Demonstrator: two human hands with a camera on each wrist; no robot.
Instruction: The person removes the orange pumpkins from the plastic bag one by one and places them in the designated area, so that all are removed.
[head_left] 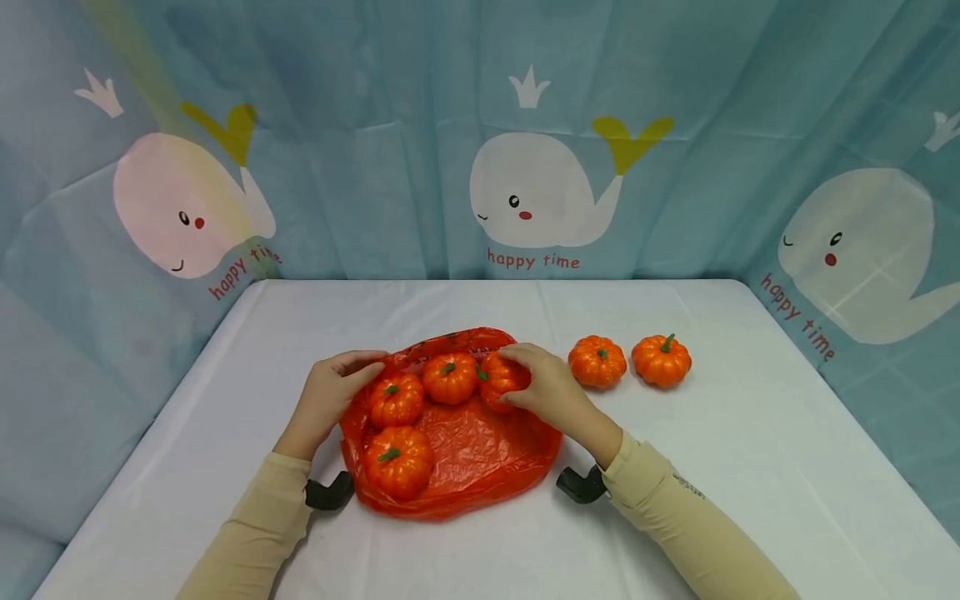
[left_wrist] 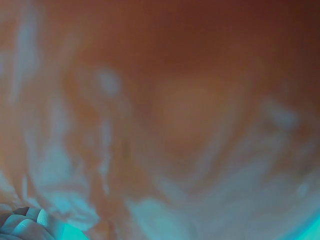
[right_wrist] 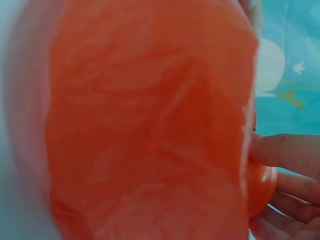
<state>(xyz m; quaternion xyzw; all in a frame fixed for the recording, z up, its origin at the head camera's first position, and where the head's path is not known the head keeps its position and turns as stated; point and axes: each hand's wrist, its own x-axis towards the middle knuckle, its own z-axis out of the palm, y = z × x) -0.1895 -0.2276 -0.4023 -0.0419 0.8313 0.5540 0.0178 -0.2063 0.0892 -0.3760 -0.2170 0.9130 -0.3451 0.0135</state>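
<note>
A red plastic bag (head_left: 480, 450) lies spread with its mouth up on the table. Three small orange pumpkins with green stems sit in it: one at the front left (head_left: 400, 462), one behind it (head_left: 395, 400) and one at the back (head_left: 449, 377). The right hand (head_left: 551, 392) grips another orange pumpkin (head_left: 501, 382) over the bag's back right side; the right wrist view shows thumb and fingers around this pumpkin (right_wrist: 261, 190). At the bag's left rim, the left hand (head_left: 333, 396) holds the plastic between thumb and fingers. Blurred bag plastic (left_wrist: 190, 115) fills most of the left wrist view.
Two more orange pumpkins, one nearer the bag (head_left: 597, 362) and one farther right (head_left: 662, 361), stand on the white-covered table (head_left: 750, 467). A blue curtain (head_left: 360, 208) with whale prints surrounds the table's back and sides. Black wrist mounts (head_left: 330, 492) show beneath both forearms.
</note>
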